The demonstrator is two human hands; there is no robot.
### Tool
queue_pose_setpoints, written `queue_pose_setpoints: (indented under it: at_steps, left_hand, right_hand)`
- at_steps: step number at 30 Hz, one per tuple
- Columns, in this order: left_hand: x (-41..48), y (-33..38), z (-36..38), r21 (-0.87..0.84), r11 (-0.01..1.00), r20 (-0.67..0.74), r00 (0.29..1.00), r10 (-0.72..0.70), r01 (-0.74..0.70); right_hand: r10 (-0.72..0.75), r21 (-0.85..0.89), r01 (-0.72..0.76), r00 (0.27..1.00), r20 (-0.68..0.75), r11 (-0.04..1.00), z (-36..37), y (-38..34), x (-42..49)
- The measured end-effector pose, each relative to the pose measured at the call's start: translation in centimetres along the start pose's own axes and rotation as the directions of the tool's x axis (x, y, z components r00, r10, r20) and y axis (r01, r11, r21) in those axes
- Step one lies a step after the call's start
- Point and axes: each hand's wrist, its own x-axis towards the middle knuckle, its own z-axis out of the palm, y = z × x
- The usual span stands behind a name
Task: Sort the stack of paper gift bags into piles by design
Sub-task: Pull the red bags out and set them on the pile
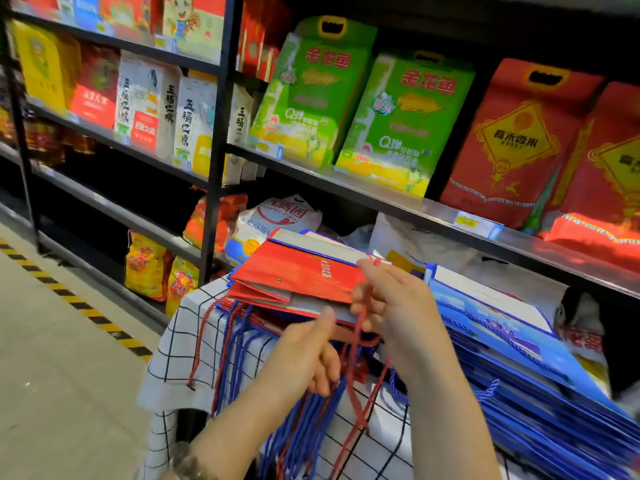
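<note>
A flat red gift bag [294,271] lies on top of a stack of red and blue bags [277,318] on a table with a checked white cloth [194,327]. My right hand [391,306] grips the near right edge of that red bag, its red cord handle [356,368] hanging down under my fingers. My left hand [311,348] pinches the near edge of the stack just below it. A separate pile of blue bags [512,348] lies fanned out to the right. Blue and red cords [239,341] dangle over the table's front.
Black store shelving [214,133] stands right behind the table, holding green rice bags [391,126], red rice bags [519,140] and white sacks [273,216]. To the left is a grey floor aisle with a yellow-black hazard stripe [86,306].
</note>
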Motion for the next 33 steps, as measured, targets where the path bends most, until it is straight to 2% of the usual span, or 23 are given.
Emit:
queue_pose_setpoints:
  at_steps: [1,3,5,6,8,10,13,15,19,22,23,25,26,27,28,31,33]
  left_hand:
    - [-0.3,-0.1,0.2,0.055,0.998,0.096,0.995,0.017,-0.022]
    - [-0.6,-0.2,0.4,0.223,0.97,0.213,0.976,0.045,-0.093]
    - [-0.7,-0.2,0.1,0.392,0.908,0.245,0.968,0.048,-0.144]
    - [-0.7,0.1,-0.2,0.416,0.899,0.241,0.97,0.032,-0.134]
    - [-0.7,1.2,-1.2,0.372,0.923,0.203,0.979,0.023,-0.099]
    - [-0.6,2.9,-2.3,0.246,0.965,0.12,0.991,0.065,-0.093]
    - [0.4,5.5,-3.7,0.132,0.978,-0.032,0.985,0.17,-0.164]
    - [0.9,6.8,-4.1,0.111,0.974,-0.045,0.978,0.202,-0.196]
    - [1.9,7.6,-4.3,0.087,0.973,-0.048,0.974,0.22,-0.215]
    - [2.5,7.3,-5.7,0.283,0.928,-0.12,0.951,0.284,-0.241]
    - [2.6,7.0,-6.4,0.418,0.877,-0.136,0.938,0.32,-0.238]
    - [2.5,5.9,-8.0,0.751,0.645,-0.133,0.924,0.359,-0.142]
    - [2.3,5.3,-8.6,0.849,0.52,-0.114,0.928,0.354,-0.094]
    - [2.1,4.6,-9.0,0.89,0.45,-0.095,0.934,0.344,-0.076]
    - [1.9,4.1,-9.4,0.889,0.45,-0.08,0.942,0.326,-0.08]
    - [1.6,3.2,-10.4,0.834,0.537,-0.04,0.957,0.288,-0.126]
    - [1.7,3.3,-10.8,0.835,0.533,-0.026,0.956,0.292,-0.14]
  right_hand:
    - [0.036,0.189,-0.042,0.999,0.034,0.981,0.3,0.1,-0.3]
    - [0.052,0.435,-0.063,0.998,0.037,0.898,0.6,0.5,-0.4]
    - [0.036,0.572,-0.008,0.999,-0.038,0.82,0.5,0.6,-0.1]
    - [0.026,0.585,0.023,0.997,-0.074,0.811,0.2,0.7,0.2]
    - [0.004,0.46,0.038,0.996,-0.09,0.887,-0.2,0.7,0.6]
    - [-0.005,0.143,0.009,1.0,-0.028,0.99,-0.5,0.6,0.4]
    - [0.016,-0.258,0.035,0.981,0.195,0.965,-0.1,0.1,-0.8]
    - [0.02,-0.384,0.116,0.943,0.333,0.916,0.6,-0.3,-1.6]
    - [-0.061,-0.431,0.197,0.949,0.309,0.88,1.7,-0.3,-0.7]
    - [-0.064,-0.39,0.164,0.964,0.258,0.906,2.3,-0.5,0.8]
    - [-0.042,-0.371,0.132,0.969,0.242,0.919,2.6,-0.5,1.4]
    - [0.01,-0.391,0.091,0.968,0.249,0.916,3.3,-0.3,2.4]
    - [0.017,-0.408,0.098,0.963,0.269,0.908,3.7,-0.1,2.9]
    - [0.003,-0.424,0.126,0.957,0.29,0.897,4.1,0.3,3.3]
    - [-0.025,-0.442,0.165,0.952,0.304,0.882,4.4,0.6,3.6]
    - [-0.062,-0.505,0.248,0.932,0.357,0.827,5.1,1.3,4.2]
    - [-0.051,-0.553,0.277,0.92,0.388,0.786,5.3,1.9,4.5]
